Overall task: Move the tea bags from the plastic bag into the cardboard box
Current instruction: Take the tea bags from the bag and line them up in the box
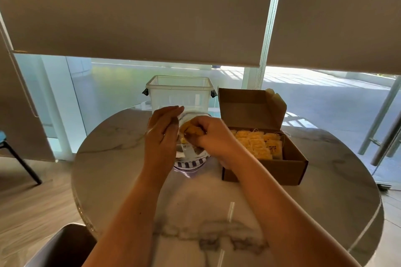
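Lifting tea bags out of the plastic bag

Using the cardboard box [263, 165] as landmark: our right hand [208, 134], clamped on a clump of yellow tea bags [192, 130], sits just left of it, the nearer hand. Our left hand [161, 134] steadies the plastic bag [191, 158] farther left, fingers loosely flat. Rows already fill the box. Tag print is unreadable.

Round marble-patterned surface [325, 180], grey veins near front edge. Clear plastic container [180, 93] at far side, lidless, dark clips at both sides of rim. Beige roller blinds [138, 11] partly lowered over glass behind. Wood floor [32, 201] left; dark chair leg [23, 165] there.
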Tool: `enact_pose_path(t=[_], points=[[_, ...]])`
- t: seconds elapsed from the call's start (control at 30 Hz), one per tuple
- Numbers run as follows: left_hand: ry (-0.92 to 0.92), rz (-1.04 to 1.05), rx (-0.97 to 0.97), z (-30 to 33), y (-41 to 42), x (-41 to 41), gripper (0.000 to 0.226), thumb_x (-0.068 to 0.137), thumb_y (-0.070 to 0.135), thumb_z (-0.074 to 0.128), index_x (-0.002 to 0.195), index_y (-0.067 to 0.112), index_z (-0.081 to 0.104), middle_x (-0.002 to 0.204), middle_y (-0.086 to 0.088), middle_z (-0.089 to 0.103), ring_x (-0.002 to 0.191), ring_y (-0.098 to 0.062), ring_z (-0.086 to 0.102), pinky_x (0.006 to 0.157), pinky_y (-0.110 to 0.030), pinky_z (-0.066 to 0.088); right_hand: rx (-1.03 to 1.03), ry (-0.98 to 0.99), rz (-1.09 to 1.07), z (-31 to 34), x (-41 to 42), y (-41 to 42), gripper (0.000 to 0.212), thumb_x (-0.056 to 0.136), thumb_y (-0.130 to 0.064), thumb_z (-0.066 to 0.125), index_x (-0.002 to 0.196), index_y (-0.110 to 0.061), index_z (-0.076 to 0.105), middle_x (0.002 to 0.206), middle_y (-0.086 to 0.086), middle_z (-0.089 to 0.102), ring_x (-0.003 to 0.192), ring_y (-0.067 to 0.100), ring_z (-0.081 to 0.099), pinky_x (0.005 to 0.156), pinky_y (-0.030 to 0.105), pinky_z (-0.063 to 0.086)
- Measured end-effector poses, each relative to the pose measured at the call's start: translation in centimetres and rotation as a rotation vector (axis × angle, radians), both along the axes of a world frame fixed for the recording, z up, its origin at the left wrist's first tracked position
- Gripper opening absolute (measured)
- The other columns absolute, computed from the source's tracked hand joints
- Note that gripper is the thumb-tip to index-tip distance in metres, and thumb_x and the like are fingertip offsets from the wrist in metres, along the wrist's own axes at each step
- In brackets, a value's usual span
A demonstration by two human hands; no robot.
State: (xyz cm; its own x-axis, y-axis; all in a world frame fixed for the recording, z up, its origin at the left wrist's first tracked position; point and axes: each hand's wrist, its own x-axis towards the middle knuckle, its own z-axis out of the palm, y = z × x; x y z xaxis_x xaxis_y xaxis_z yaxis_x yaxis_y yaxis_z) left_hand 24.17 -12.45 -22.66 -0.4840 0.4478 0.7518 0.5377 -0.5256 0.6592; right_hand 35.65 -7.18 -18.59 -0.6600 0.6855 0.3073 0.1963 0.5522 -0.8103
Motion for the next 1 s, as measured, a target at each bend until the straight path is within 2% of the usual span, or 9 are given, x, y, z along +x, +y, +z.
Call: enact_pose_path(t=[0.07,0.17,0.23,0.33,0.47,0.53,0.63,0.83,1.0], points=[[0.011,-0.018,0.064,0.2,-0.2,0.7,0.027,0.091,0.017,0.039,0.107,0.015,0.061,0.109,-0.002,0.058,0.102,-0.006,0.056,0.086,-0.017,0.044,-0.241,0.181,0.099,1.0,1.8,-0.5,0.021,0.086,0.000,0.061,0.106,-0.005,0.062,0.092,0.008,0.065,0.076,0.016,0.063,0.057,0.022,0.053],[-0.024,-0.137,0.067,0.3,-0.3,2.7,0.031,0.091,0.032,0.041,0.117,0.021,0.054,0.110,-0.004,0.059,0.103,-0.013,0.059,0.085,-0.028,0.050,-0.442,0.393,0.161,1.3,3.5,-0.5,0.019,0.086,0.001,0.057,0.103,-0.005,0.062,0.084,0.006,0.068,0.070,0.012,0.066,0.054,0.020,0.049],[-0.073,-0.300,-0.028,0.5,-0.2,4.8,0.038,0.093,0.037,0.048,0.129,0.026,0.043,0.122,-0.003,0.056,0.112,-0.014,0.058,0.087,-0.027,0.051,-0.480,0.451,0.149,1.1,4.1,-0.2,0.017,0.087,-0.001,0.057,0.100,-0.009,0.064,0.080,0.003,0.069,0.071,0.013,0.066,0.060,0.023,0.054],[-0.126,-0.419,-0.159,0.2,0.3,7.3,0.051,0.089,0.035,0.049,0.137,0.029,0.032,0.124,0.017,0.051,0.115,0.003,0.052,0.090,-0.020,0.049,-0.478,0.452,0.062,0.8,4.5,0.0,0.015,0.088,-0.006,0.058,0.097,-0.015,0.066,0.086,0.003,0.070,0.078,0.014,0.069,0.074,0.028,0.058],[-0.305,-0.514,-0.238,0.0,0.8,7.3,0.035,0.095,0.023,0.047,0.129,0.018,0.045,0.111,0.001,0.064,0.102,-0.013,0.064,0.083,-0.030,0.055,-0.493,0.436,-0.002,0.5,4.9,0.5,0.019,0.088,-0.002,0.057,0.092,-0.017,0.068,0.084,0.004,0.071,0.076,0.017,0.069,0.070,0.028,0.057],[-0.415,-0.523,-0.279,0.2,0.8,6.9,0.026,0.096,0.017,0.046,0.121,0.016,0.053,0.098,0.002,0.069,0.092,-0.014,0.067,0.078,-0.029,0.056,-0.467,0.411,0.000,0.4,5.2,0.8,0.022,0.088,-0.001,0.056,0.089,-0.020,0.068,0.088,0.007,0.071,0.082,0.024,0.067,0.073,0.031,0.056],[-0.498,-0.482,-0.332,0.4,0.9,6.7,0.026,0.096,0.017,0.047,0.119,0.010,0.057,0.098,-0.004,0.068,0.091,-0.015,0.067,0.082,-0.033,0.055,-0.394,0.361,0.021,0.1,5.4,1.1,0.019,0.088,-0.006,0.059,0.094,-0.022,0.067,0.096,0.007,0.070,0.091,0.023,0.068,0.078,0.030,0.057],[-0.716,-0.529,-0.338,0.5,1.1,6.4,0.019,0.094,0.020,0.051,0.104,0.011,0.063,0.094,-0.007,0.067,0.086,-0.016,0.064,0.073,-0.029,0.055,-0.115,0.290,-0.201,-0.2,5.6,1.9,0.029,0.074,-0.015,0.077,0.101,-0.015,0.065,0.085,0.001,0.066,0.071,0.008,0.062,0.059,0.010,0.052],[-0.812,-0.643,-0.330,0.8,0.8,6.4,0.024,0.092,0.025,0.053,0.106,0.010,0.064,0.093,-0.008,0.069,0.080,-0.017,0.068,0.070,-0.030,0.058,0.033,0.178,-0.197,-0.2,5.8,2.3,0.030,0.074,-0.014,0.077,0.102,-0.015,0.067,0.082,-0.011,0.064,0.072,0.003,0.063,0.061,0.006,0.050]])
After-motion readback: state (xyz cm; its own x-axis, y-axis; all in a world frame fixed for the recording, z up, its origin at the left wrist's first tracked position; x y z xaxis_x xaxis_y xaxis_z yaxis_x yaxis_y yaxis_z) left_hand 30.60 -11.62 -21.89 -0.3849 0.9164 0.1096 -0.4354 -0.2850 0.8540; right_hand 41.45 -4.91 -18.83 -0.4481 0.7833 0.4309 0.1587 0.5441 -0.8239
